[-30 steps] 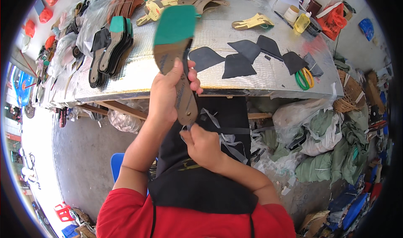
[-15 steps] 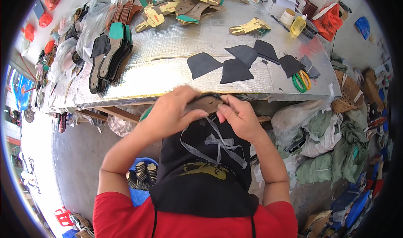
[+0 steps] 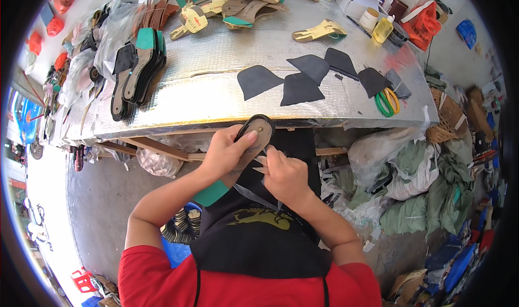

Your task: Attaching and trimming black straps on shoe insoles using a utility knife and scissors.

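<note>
My left hand (image 3: 226,151) grips a shoe insole (image 3: 246,156) just off the table's front edge, thumb on its upper face. The insole is brown, with a black-rimmed heel at the top and a green toe end low on the left. Close to the heel's right side, my right hand (image 3: 286,178) is closed, its fingers pinching a translucent strip (image 3: 254,197). That strip hangs down across my black apron (image 3: 259,253). Exactly where it joins the insole is hidden by the fingers.
On the silver-covered table (image 3: 205,93) lie several black curved pieces (image 3: 303,89), a stack of insoles (image 3: 141,71) and a pile of yellowish insoles (image 3: 243,7). Green and yellow rings (image 3: 385,104) sit at the right. Bagged cloth (image 3: 411,172) fills the floor there.
The insole has turned so its heel points up and its green toe shows at lower left. My right hand has moved down from the heel edge, drawing the strip with it.
</note>
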`<action>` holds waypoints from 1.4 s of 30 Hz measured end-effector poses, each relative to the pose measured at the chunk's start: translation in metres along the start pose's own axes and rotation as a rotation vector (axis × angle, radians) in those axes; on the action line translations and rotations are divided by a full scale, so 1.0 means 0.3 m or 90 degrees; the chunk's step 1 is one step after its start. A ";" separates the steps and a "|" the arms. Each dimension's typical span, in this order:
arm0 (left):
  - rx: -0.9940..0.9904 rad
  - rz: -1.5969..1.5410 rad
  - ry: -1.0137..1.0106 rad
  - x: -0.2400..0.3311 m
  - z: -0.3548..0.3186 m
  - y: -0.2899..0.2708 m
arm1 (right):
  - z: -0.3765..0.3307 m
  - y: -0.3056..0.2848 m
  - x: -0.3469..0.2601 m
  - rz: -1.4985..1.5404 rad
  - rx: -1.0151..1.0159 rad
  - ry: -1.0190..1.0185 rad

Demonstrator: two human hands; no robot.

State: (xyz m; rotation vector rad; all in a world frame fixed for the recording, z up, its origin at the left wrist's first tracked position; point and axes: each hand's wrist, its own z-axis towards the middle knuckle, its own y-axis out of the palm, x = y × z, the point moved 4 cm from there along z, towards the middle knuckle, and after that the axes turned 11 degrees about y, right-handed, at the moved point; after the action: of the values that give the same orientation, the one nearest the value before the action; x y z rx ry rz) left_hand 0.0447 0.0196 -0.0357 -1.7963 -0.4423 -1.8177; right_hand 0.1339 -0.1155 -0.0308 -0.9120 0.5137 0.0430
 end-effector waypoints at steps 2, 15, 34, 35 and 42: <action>0.018 -0.042 -0.001 -0.008 0.005 0.028 | 0.008 0.021 -0.008 0.011 0.019 0.023; -0.005 -0.244 -0.057 0.054 0.009 0.076 | 0.030 0.096 0.080 0.588 -0.079 0.427; 0.158 -0.447 -0.131 0.052 0.023 -0.033 | -0.044 0.109 0.065 0.890 -0.469 0.516; 0.157 -0.448 -0.139 0.046 0.020 -0.032 | -0.036 0.102 0.070 0.921 -0.510 0.506; 0.208 -0.248 0.077 0.061 -0.006 -0.055 | 0.016 0.125 0.015 0.678 -0.341 0.412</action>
State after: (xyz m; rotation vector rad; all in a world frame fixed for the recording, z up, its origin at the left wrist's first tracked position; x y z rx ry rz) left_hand 0.0342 0.0290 -0.0154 -1.4387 -1.0342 -1.9539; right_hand 0.1305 -0.0895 -0.0583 -1.0699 1.6078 0.9090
